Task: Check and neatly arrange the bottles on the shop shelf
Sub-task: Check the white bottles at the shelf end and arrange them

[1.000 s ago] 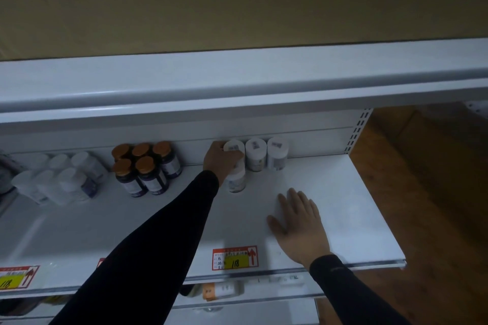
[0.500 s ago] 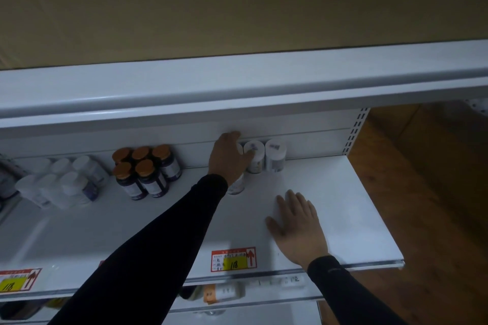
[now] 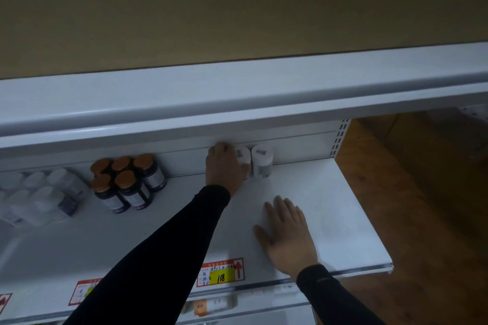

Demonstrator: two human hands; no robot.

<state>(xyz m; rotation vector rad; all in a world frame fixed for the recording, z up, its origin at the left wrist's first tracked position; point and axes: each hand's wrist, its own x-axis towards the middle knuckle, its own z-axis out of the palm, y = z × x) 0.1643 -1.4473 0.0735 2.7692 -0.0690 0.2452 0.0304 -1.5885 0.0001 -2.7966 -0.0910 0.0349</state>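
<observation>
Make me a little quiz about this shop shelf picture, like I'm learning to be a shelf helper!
1. True or false: the right hand lies flat on the shelf.
2. How many dark bottles with brown lids can you count?
3. Which hand reaches to the white bottles at the back of the shelf? A) left hand B) right hand C) neither

Key:
1. True. Its fingers are spread on the bare shelf, holding nothing.
2. Five, bunched together left of the reaching arm.
3. A. It covers some of them, so whether it grips one cannot be told.
</observation>
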